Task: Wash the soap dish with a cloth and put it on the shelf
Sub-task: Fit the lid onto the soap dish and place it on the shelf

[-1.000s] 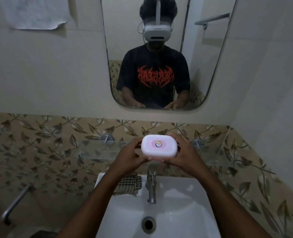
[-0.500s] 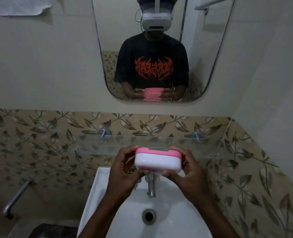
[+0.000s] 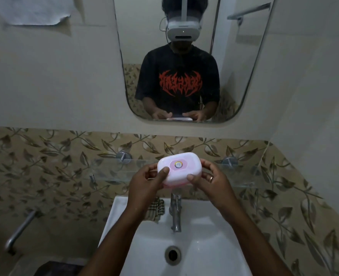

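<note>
A closed soap dish point(image 3: 179, 168) with a white lid, a pink base and a round sticker on top is held in both hands above the tap, just in front of the glass shelf point(image 3: 109, 168). My left hand point(image 3: 144, 185) grips its left end with the thumb on the lid. My right hand point(image 3: 211, 183) grips its right end and wears a ring. A checked cloth point(image 3: 157, 210) lies on the sink's back ledge, partly hidden behind my left wrist.
A white sink point(image 3: 200, 236) with a metal tap point(image 3: 175, 212) and a drain point(image 3: 172, 255) is below my hands. A mirror point(image 3: 184, 56) hangs on the wall above the shelf. A metal pipe point(image 3: 19, 230) sticks out at the lower left. A white towel point(image 3: 33, 10) hangs top left.
The soap dish has been turned from its side so the lid faces up again, and both hands have lifted it slightly toward the glass shelf.
</note>
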